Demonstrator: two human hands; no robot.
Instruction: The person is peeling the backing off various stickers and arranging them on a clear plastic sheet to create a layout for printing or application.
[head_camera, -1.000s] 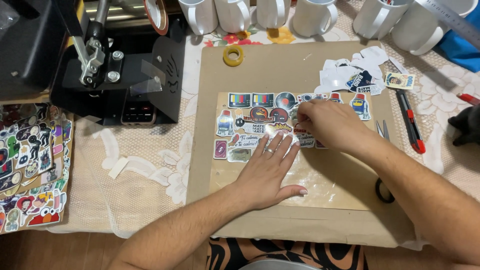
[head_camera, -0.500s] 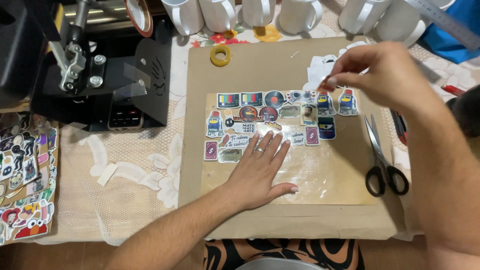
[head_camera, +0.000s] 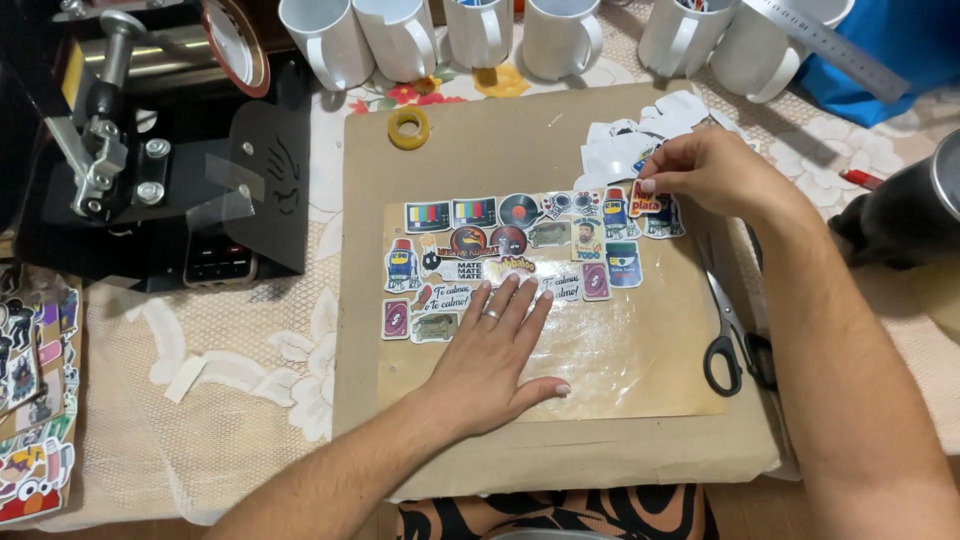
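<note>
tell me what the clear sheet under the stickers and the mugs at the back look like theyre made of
Clear sheet: probably thin glossy plastic film; it shows glare and the brown board through it. Mugs: apparently glazed white ceramic, smooth and shiny. Stickers: seemingly glossy printed paper or vinyl; which one is unclear.

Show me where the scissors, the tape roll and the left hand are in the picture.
scissors (head_camera: 728, 330): head view, on the blades near the pivot.
tape roll (head_camera: 408, 127): head view, on its yellow ring.
left hand (head_camera: 495, 345): head view, on the back of the hand.
</note>
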